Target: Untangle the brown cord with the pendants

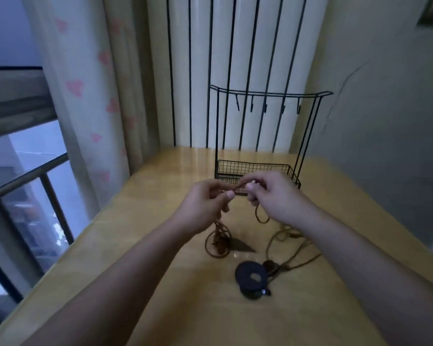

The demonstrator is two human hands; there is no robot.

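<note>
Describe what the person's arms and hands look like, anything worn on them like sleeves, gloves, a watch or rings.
Both forearms are bare for as far as the picture shows, with no sleeve edge in view. The left hand and right hand wear no gloves. No watch, bracelet or ring shows on either, though the picture is soft and dim. Fingernails look short and unpainted.

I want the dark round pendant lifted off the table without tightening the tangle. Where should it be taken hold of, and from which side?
Probably best by the rim of the dark round pendant, pinched with the fingers from above on its left side. It lies flat on the wooden table, and the brown cord runs off from its right side, so the left rim is free.
</note>
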